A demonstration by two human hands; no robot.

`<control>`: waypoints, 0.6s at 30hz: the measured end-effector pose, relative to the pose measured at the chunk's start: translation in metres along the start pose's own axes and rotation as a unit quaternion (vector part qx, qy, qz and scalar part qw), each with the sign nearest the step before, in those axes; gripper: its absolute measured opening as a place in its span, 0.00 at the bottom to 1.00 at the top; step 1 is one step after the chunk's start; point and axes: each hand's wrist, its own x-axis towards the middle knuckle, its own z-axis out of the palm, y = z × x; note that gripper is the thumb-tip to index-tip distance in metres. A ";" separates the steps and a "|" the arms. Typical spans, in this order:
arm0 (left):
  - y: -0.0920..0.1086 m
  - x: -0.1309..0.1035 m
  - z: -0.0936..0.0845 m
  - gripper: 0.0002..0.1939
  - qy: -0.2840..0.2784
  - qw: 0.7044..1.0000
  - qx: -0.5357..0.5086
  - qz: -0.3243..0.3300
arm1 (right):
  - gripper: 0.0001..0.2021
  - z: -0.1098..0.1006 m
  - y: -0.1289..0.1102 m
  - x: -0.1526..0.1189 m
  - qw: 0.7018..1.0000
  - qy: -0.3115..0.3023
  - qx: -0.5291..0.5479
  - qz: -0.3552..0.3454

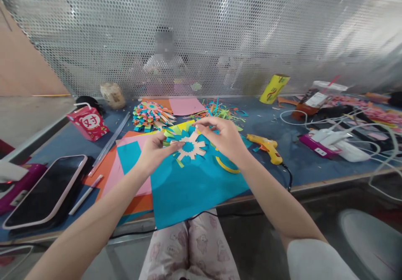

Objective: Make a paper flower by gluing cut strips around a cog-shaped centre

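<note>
Between my two hands is a layered paper flower [198,149], with a pale pink fringed ring on top and blue and green strips around it. My left hand [156,148] pinches its left edge, thumb on the pale ring. The fingers of my right hand [220,134] are pressed together at its upper right edge; whether they grip a petal or something smaller is hidden. Below the flower lies a large blue paper sheet [191,192]. A yellow ring [226,165], perhaps a tape roll, is partly covered by my right wrist.
A finished-looking multicoloured paper flower [150,115] and paper shreds [220,110] lie farther back. To the right are a yellow glue gun [266,146] and a purple power strip [318,146] with cables. On the left are a phone [47,190], white pen [85,195] and red drink carton [88,123].
</note>
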 end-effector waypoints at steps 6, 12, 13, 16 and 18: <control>-0.002 0.001 -0.001 0.13 -0.017 0.999 0.033 0.012 | 0.07 0.008 -0.005 0.003 1.000 0.013 -0.007 -0.007; -0.002 0.002 -0.001 0.13 0.011 1.000 0.011 -0.012 | 0.11 0.007 0.001 0.001 1.000 0.006 0.021 0.018; -0.002 0.002 -0.001 0.14 0.030 0.999 0.010 -0.017 | 0.12 0.008 0.006 0.000 0.999 -0.004 0.030 0.026; -0.001 0.004 -0.001 0.17 0.100 0.995 0.009 -0.015 | 0.11 0.012 0.024 -0.002 0.995 -0.071 0.040 0.053; -0.002 0.007 -0.003 0.18 0.135 0.991 0.012 -0.003 | 0.10 0.015 0.034 -0.002 0.991 -0.107 0.037 0.065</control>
